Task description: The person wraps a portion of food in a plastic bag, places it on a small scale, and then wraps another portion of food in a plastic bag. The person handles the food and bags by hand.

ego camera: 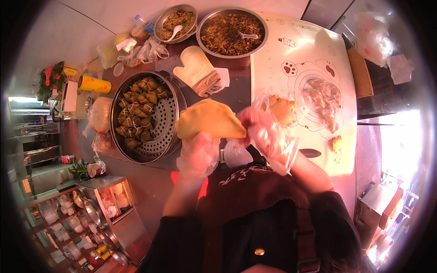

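A large half-moon dumpling of yellowish dough [210, 119] is held up in front of my chest, its rounded side away from me. My left hand [199, 153], in a clear plastic glove, supports its near left side from below. At its right corner, my gloved right hand [264, 136] pinches the dough edge; this hand is slightly blurred and its fingertips are partly hidden. Just beyond the right hand, a lump of yellowish dough [281, 109] lies in clear plastic on a white printed mat [273, 73]. What fills the dumpling is hidden.
A round perforated steamer tray [160, 140] on the left holds several tied leaf-wrapped dumplings [141, 99]. Behind stand a large bowl of chopped filling [225, 37], a smaller bowl [179, 25] with a white spoon, and an oven mitt [194, 68]. Plastic-wrapped dough [322, 97] lies right.
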A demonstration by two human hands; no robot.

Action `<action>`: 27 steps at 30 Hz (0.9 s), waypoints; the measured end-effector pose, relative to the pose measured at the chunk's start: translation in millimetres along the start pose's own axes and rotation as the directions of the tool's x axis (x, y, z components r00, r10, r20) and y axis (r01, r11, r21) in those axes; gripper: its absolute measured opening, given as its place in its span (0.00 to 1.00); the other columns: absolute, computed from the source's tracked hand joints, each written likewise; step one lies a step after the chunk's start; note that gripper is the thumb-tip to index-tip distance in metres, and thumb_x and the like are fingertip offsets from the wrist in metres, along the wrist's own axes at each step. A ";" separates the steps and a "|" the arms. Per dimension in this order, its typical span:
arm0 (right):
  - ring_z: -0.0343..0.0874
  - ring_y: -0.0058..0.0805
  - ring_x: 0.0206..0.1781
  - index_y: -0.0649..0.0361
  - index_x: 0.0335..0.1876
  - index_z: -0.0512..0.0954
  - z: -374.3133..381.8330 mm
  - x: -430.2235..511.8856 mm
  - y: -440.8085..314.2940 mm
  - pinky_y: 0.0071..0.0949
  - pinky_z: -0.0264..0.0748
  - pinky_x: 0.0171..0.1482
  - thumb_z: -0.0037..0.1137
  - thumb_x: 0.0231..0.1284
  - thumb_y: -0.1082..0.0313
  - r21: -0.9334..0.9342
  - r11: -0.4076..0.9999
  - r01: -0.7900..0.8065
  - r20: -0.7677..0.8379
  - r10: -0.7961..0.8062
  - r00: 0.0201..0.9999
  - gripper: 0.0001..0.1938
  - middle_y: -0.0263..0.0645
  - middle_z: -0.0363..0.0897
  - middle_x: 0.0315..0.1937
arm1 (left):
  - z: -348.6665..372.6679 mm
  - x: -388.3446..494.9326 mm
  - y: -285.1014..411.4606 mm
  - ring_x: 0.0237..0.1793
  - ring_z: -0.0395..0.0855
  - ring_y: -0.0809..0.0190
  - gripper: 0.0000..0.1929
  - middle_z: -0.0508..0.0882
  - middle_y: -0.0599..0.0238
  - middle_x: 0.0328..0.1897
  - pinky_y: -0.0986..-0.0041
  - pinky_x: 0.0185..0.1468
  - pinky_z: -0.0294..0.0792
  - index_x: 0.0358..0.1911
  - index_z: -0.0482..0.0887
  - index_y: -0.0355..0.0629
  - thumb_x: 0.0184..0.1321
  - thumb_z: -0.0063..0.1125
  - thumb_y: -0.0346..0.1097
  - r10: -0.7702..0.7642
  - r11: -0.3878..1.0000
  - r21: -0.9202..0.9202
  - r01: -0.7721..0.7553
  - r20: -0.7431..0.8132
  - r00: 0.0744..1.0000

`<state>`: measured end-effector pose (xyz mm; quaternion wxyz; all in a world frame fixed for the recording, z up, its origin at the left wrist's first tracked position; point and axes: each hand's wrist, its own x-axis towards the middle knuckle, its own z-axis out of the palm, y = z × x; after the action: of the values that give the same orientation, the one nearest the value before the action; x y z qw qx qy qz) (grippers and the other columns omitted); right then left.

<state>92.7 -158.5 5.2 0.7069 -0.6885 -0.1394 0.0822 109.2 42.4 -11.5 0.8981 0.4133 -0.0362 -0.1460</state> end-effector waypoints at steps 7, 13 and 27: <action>0.78 0.41 0.36 0.65 0.46 0.78 11.2 -43.9 -27.7 0.37 0.73 0.40 0.50 0.75 0.55 -0.307 0.951 0.039 -0.044 -0.055 0.998 0.17 0.45 0.78 0.31 | 30.3 -13.5 5.4 0.58 0.81 0.46 0.43 0.80 0.48 0.58 0.55 0.63 0.74 0.67 0.66 0.33 0.50 0.74 0.47 0.071 0.994 0.071 -0.080 0.120 0.990; 0.76 0.29 0.34 0.64 0.44 0.75 25.2 -75.4 -53.8 0.30 0.74 0.40 0.48 0.77 0.55 0.123 0.988 -0.093 0.139 0.076 0.987 0.16 0.40 0.78 0.32 | 37.7 -38.2 21.0 0.56 0.83 0.45 0.43 0.81 0.46 0.57 0.56 0.61 0.76 0.67 0.66 0.33 0.50 0.73 0.47 0.019 0.996 0.085 -0.034 0.173 0.985; 0.79 0.28 0.25 0.62 0.34 0.80 32.8 -98.2 -81.3 0.28 0.72 0.30 0.61 0.67 0.52 -0.392 0.897 0.202 0.091 -0.181 0.979 0.17 0.37 0.80 0.23 | 59.6 -81.6 37.9 0.60 0.79 0.58 0.40 0.79 0.52 0.60 0.63 0.65 0.71 0.64 0.67 0.31 0.47 0.77 0.33 0.093 0.996 -0.018 -0.092 0.333 0.938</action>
<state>-16.6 -160.7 78.4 0.5523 -0.7987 -0.2387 -0.0001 29.1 46.0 60.6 0.8853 0.3797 -0.2067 -0.1715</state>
